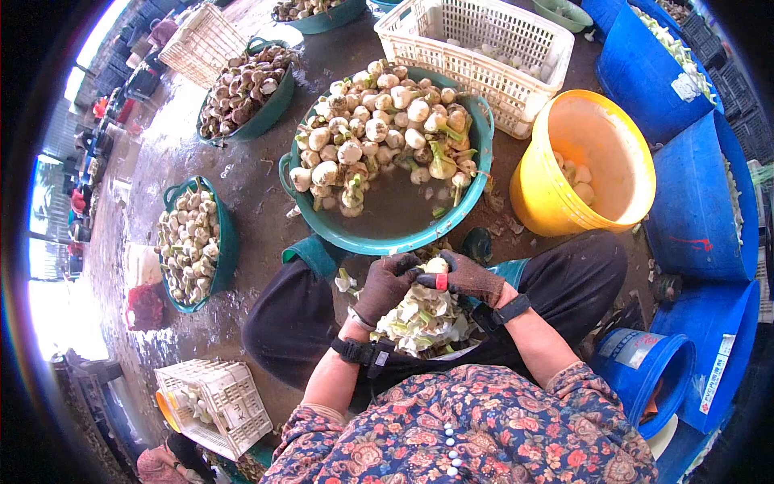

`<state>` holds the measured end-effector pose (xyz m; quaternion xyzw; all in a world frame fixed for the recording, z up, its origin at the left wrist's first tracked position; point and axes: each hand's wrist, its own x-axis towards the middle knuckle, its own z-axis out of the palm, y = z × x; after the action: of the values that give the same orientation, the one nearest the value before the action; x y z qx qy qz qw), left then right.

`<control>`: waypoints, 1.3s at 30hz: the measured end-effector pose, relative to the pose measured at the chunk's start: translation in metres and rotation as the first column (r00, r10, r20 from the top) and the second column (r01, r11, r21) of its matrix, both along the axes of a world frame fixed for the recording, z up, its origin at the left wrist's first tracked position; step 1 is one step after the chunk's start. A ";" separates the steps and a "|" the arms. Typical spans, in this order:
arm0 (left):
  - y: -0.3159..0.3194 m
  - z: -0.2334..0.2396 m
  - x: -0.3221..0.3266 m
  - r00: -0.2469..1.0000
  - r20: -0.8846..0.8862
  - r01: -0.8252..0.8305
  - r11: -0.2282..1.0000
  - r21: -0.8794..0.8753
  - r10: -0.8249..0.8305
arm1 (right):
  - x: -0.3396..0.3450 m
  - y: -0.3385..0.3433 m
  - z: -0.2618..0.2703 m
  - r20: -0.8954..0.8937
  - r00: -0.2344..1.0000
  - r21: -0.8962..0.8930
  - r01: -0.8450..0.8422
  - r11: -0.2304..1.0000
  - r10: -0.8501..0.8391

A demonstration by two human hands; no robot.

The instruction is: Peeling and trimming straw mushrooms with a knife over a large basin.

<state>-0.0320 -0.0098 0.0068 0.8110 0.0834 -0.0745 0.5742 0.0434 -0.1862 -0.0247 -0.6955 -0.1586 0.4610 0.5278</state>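
Dark gloves cover both hands, which meet above my lap at a pale garlic bulb (435, 265). My right hand (470, 278) grips the bulb from the right and wears a red band on one finger. Bent fingers of my left hand (386, 287) press at the bulb's left side; the fingertips are partly hidden. Below them lies a heap of garlic skins and leaf scraps (426, 323) between my legs. Just beyond the hands stands a round teal tub (387, 245) with many unpeeled garlic bulbs (375, 130) piled toward its far side.
A yellow bucket (532, 196) holding several peeled bulbs stands at right, by a white plastic crate (471, 72). Blue barrels (695, 206) and a blue bucket (629, 363) line the right. Garlic-filled green tubs (227, 254) and another crate (236, 399) stand left on the wet floor (266, 206).
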 end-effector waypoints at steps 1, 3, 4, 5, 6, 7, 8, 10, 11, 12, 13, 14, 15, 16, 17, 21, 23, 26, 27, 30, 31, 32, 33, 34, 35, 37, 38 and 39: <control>-0.002 -0.004 -0.002 1.000 -0.002 0.001 1.000 -0.003 -0.001 | 0.001 -0.002 0.005 -0.002 1.000 -0.003 0.001 1.000 -0.001; -0.004 -0.016 -0.006 0.959 -0.236 -0.239 0.894 -0.379 0.156 | 0.002 -0.005 0.023 0.060 0.997 0.196 0.031 0.980 -0.043; -0.005 -0.018 -0.008 0.942 -0.275 -0.309 0.820 -0.482 0.193 | 0.002 -0.006 0.028 0.184 0.982 0.238 -0.010 0.971 -0.036; -0.003 -0.021 -0.011 0.941 -0.277 -0.311 0.819 -0.482 0.194 | 0.002 -0.004 0.028 0.182 0.983 0.238 -0.011 0.971 -0.033; -0.001 -0.027 -0.013 0.938 -0.284 -0.337 0.720 -0.607 0.199 | 0.000 -0.003 0.029 0.114 0.992 0.323 0.016 0.946 -0.056; 0.002 -0.032 -0.016 0.935 -0.291 -0.354 0.601 -0.716 0.204 | -0.001 -0.001 0.030 0.044 0.996 0.403 0.047 0.914 -0.071; 0.003 -0.037 -0.019 0.947 -0.263 -0.320 0.571 -0.756 0.183 | -0.004 0.001 0.033 -0.063 0.994 0.438 0.108 0.892 -0.090; -0.003 -0.011 -0.017 0.976 0.105 -0.145 0.929 -0.340 0.191 | -0.009 0.005 0.026 -0.216 0.956 0.459 0.279 0.844 -0.199; -0.008 -0.001 -0.015 0.912 0.411 -0.093 0.969 0.231 -0.010 | -0.012 0.008 0.024 -0.366 0.884 0.453 0.442 0.774 -0.290; -0.014 0.001 -0.015 0.903 0.414 -0.193 0.971 0.143 0.118 | -0.016 0.013 0.029 -0.343 0.857 0.455 0.510 0.730 -0.385; -0.014 0.004 -0.014 0.901 0.417 -0.194 0.971 0.142 0.119 | -0.015 0.014 0.021 -0.340 0.858 0.456 0.508 0.730 -0.385; -0.015 0.008 -0.012 0.903 0.388 -0.177 0.983 -0.054 0.184 | -0.012 0.016 0.007 -0.669 0.671 0.425 0.699 0.576 -0.320; -0.015 0.011 -0.011 0.907 0.345 -0.159 0.955 -0.249 0.241 | -0.009 0.018 -0.004 -0.900 0.402 0.301 0.853 0.427 -0.170; -0.005 0.003 -0.017 0.983 0.025 -0.134 0.808 -0.573 0.180 | -0.007 0.018 -0.007 -0.903 0.409 0.323 0.851 0.414 -0.136; 0.000 -0.002 -0.028 0.995 -0.103 -0.085 0.712 -0.697 0.018 | -0.004 0.017 -0.017 -0.905 0.405 0.303 0.831 0.467 -0.134; -0.002 0.050 -0.040 0.861 -0.331 0.226 0.873 -0.432 -0.386 | 0.009 0.011 -0.028 -0.868 0.401 0.218 0.838 0.501 -0.294; -0.001 0.055 -0.029 0.814 -0.352 0.245 0.823 -0.512 -0.461 | 0.011 0.009 -0.024 -0.877 0.342 0.144 0.857 0.494 -0.338; -0.001 0.027 -0.020 0.998 0.060 0.028 0.989 0.145 -0.037 | 0.002 0.018 0.010 -0.831 0.493 0.226 0.723 0.653 -0.258; -0.002 0.024 -0.013 0.979 0.170 -0.141 0.971 0.193 0.108 | -0.001 0.019 0.008 -0.831 0.492 0.226 0.724 0.652 -0.259; -0.001 0.012 0.001 0.972 0.184 -0.141 0.989 -0.047 0.147 | -0.009 0.024 0.028 -0.431 0.780 0.266 0.590 0.763 -0.453; 0.000 0.011 0.002 0.975 0.185 -0.120 0.992 -0.040 0.126 | -0.009 0.023 0.022 -0.432 0.781 0.265 0.589 0.764 -0.452; 0.001 0.011 0.000 0.975 0.183 -0.124 0.991 -0.040 0.129 | -0.009 0.023 0.010 -0.581 0.704 0.240 0.627 0.741 -0.408; -0.003 0.014 0.000 0.986 0.129 -0.094 0.993 -0.077 0.103 | -0.009 0.019 -0.001 -0.710 0.604 0.204 0.668 0.715 -0.362; -0.006 0.019 -0.001 0.994 0.074 -0.069 0.991 -0.113 0.078 | -0.008 0.018 -0.010 -0.709 0.602 0.201 0.672 0.713 -0.367; -0.007 0.026 -0.006 0.994 -0.111 -0.005 0.985 -0.170 -0.014 | -0.009 0.016 -0.018 -0.724 0.606 0.223 0.659 0.719 -0.330; -0.009 0.037 -0.019 0.987 -0.083 0.111 0.961 -0.255 -0.136 | -0.007 0.017 -0.022 -0.739 0.608 0.246 0.644 0.725 -0.289; -0.010 0.047 -0.025 0.963 -0.183 0.114 0.912 -0.395 -0.199 | -0.004 0.017 -0.022 -0.793 0.522 0.204 0.713 0.671 -0.313; -0.008 0.059 -0.028 0.930 -0.223 0.180 0.892 -0.414 -0.291 | -0.001 0.018 -0.021 -0.839 0.432 0.157 0.774 0.614 -0.330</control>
<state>-0.0599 -0.0174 0.0655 0.6669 0.0474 -0.2727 0.6918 0.0426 -0.1683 -0.0453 -0.2801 0.2013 0.4269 0.8359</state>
